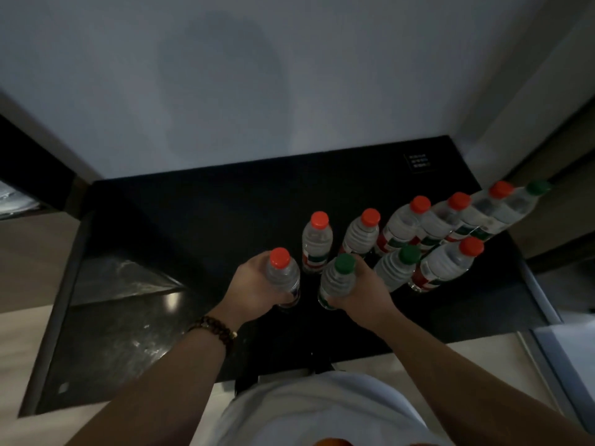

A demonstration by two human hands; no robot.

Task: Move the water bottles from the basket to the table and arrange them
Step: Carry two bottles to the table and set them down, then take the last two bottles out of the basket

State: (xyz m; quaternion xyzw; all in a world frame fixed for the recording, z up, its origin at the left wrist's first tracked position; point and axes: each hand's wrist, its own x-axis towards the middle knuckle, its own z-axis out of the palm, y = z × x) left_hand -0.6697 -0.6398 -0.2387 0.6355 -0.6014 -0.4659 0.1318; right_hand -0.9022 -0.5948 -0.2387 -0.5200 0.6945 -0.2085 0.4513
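Ten bottles showing on the dark worktop (193, 220): seven with red caps, three with green. Left hand (254, 284) is gripping a red-cap bottle (283, 275), fingers wrapping round its body from the left side. Right hand (360, 291) is gripping a green-cap bottle (338, 281), fingers curling round it from the right. Both held bottles are standing upright, near each other but apart, bases at or just above the worktop, cannot tell which. Back row (420, 220) is holding six bottles running out to the right: five red caps, then one green at the far end. Front pair (438, 268) is standing just right of the right hand: one green cap, one red. One bead bracelet (214, 326) is sitting on the left wrist. White shirt (322, 410) is showing at the bottom edge
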